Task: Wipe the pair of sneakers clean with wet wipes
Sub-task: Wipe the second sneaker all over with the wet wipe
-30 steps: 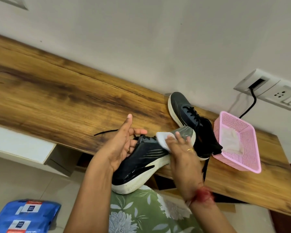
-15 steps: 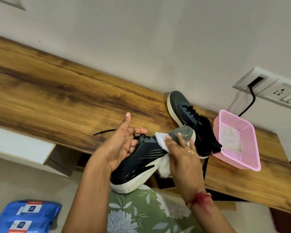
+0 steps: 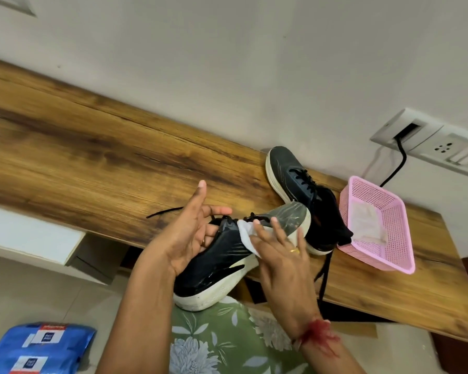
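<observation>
Over the lap, above a green floral fabric, the held sneaker hangs in the air just off the desk's front edge, heel low and near, toe raised toward the wall. The left hand grasps it at the collar: its lower fingers hook into the shoe's opening, while the forefinger points up and the thumb sticks out free. The right hand, a red thread tied at its wrist, lies flat with straight, spread fingers, pressing a white wet wipe against the sneaker's upper just ahead of the laces. The wipe sits between those fingers and the shoe, only its near-left part showing; the hand is a little blurred. To the lower left, a blue pack of wipes lies on the floor.

Beyond the hands runs the wooden desk, with a loose black lace trailing on it beside the left hand. Farther on, the second sneaker rests on the desk, toe toward the wall, its heel touching a pink basket that holds a crumpled used wipe. On the wall behind, a black cable hangs from a socket panel.
</observation>
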### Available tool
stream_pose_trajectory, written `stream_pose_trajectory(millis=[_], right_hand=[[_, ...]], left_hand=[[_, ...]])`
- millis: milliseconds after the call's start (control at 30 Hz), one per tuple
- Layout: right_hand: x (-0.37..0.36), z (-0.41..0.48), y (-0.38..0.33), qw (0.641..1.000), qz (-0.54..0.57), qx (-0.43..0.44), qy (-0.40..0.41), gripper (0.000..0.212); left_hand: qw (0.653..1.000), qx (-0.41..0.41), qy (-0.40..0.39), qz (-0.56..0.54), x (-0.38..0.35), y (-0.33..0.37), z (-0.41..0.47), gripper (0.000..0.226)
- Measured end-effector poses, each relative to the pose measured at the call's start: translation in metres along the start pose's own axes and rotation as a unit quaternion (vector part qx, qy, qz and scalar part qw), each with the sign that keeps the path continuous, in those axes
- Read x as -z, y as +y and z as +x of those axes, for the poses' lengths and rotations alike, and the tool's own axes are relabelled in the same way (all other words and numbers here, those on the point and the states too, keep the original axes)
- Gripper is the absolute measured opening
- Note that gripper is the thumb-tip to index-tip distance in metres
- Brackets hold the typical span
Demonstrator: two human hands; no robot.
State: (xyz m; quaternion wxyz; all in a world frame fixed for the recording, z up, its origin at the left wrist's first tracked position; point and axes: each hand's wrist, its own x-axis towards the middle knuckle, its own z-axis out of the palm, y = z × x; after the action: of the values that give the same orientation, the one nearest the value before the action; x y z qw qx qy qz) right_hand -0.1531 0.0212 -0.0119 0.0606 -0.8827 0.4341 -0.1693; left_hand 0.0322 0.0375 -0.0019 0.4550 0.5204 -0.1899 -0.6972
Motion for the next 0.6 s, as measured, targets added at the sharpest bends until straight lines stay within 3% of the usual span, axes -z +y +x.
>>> stream_pose_trajectory(millis=[100,267,367,533,600], right_hand=[[0.006,0.009,0.017,0.998,-0.068,-0.014,-0.007,0.034],[-0.008,-0.003,0.000,0.997,0.069,-0.032,0.014,0.042],[-0.004,0.002,0.016,0.998,0.012,-0.049,0.023,0.039],[-0.011,-0.003,0.003,0.996,0.074,-0.039,0.029,0.038],[-0.006,-0.003,0.010,0.999,0.022,-0.025,0.024,0.039]], left_hand=[[1.000,0.003,-0.007,-0.013,0.001,0.000,0.000,0.081],[1.000,0.005,0.003,-0.013,0.001,0.000,0.000,0.086],[1.000,0.004,-0.004,-0.010,0.000,0.000,-0.001,0.084],[1.000,0.001,0.003,0.005,-0.003,0.000,0.000,0.085],[1.000,0.000,0.002,0.004,-0.002,0.000,0.000,0.085]])
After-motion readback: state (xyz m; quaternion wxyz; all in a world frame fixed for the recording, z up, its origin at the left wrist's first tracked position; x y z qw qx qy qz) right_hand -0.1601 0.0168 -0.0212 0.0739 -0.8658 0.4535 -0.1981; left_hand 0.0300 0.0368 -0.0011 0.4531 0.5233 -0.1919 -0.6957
